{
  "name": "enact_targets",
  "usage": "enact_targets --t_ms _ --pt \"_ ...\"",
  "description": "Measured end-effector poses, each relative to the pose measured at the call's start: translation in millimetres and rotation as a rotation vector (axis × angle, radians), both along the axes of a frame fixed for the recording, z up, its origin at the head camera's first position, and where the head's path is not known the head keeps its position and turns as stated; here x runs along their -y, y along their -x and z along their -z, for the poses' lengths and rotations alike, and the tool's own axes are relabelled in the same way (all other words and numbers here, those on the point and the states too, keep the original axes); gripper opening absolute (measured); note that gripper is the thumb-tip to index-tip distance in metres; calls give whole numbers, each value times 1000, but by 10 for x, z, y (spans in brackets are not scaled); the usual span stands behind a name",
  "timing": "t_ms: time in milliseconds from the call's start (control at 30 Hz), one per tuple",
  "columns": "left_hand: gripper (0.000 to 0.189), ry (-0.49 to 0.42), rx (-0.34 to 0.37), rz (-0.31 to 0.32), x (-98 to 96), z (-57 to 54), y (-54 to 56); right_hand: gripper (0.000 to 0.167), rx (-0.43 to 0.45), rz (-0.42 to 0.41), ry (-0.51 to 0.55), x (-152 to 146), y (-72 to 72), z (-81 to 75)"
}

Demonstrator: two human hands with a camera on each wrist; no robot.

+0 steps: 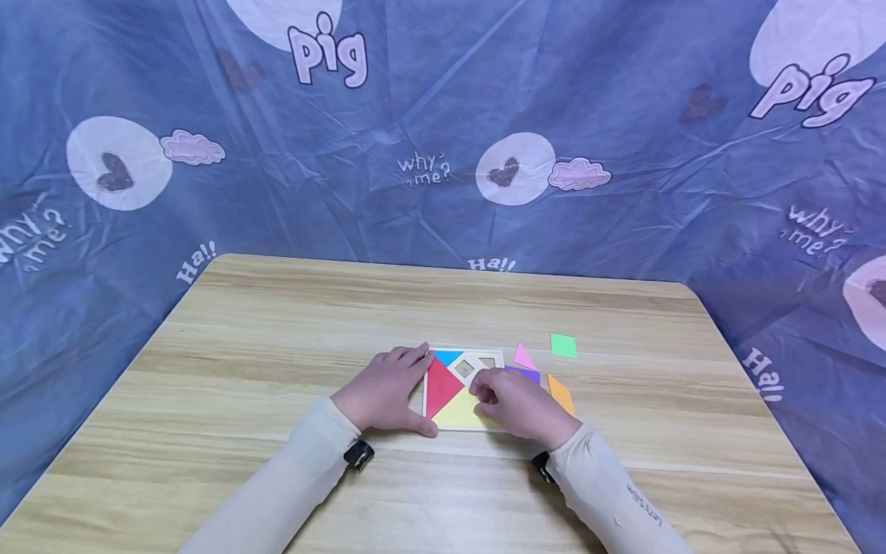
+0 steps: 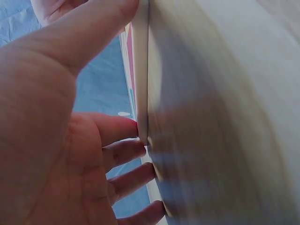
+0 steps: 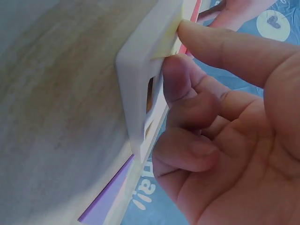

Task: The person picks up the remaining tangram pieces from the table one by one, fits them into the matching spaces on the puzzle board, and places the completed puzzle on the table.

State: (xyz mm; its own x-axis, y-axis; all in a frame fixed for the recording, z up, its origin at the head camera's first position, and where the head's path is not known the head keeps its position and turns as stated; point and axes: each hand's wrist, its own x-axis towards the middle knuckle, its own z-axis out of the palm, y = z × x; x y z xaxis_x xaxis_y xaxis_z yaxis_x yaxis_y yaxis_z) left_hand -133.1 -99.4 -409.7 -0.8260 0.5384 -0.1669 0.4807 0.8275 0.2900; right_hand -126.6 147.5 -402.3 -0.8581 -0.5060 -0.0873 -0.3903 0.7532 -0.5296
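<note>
A white tangram tray lies on the table. Its fitted pieces include a red triangle, a blue piece and a yellow triangle. My left hand spans the tray's left end, thumb at the near corner and forefinger at the far one. Over the tray's right part, my right hand has its thumb tip on the yellow triangle and its forefinger tip at that piece's slanted edge. The other right fingers are curled in. A square recess shows the tray's bottom. My right hand hides the tray's near right corner.
Loose pieces lie right of the tray: a pink triangle, a purple piece, an orange piece and a green square. A blue printed cloth hangs behind the wooden table.
</note>
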Motion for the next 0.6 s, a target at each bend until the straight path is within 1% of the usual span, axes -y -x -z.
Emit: enact_targets --t_ms 100,233,333,400,467,533,600 --pt "119 0 -3 -4 0 5 1 14 3 -2 -6 4 3 -4" --pt "120 2 -9 -5 0 2 3 12 -21 -11 -7 3 9 0" --pt "121 7 -11 -4 -1 1 5 9 -47 -33 3 -3 14 3" --pt "123 15 -9 -5 -3 3 8 7 -49 -54 21 -17 21 -5" --pt "122 18 -8 -8 -5 4 11 5 -26 -65 42 -46 33 -24" --pt "122 24 -5 -10 -8 4 14 5 16 -64 79 -95 50 -64" --pt "122 23 -4 -10 -10 4 14 7 39 -48 118 -165 68 -117"
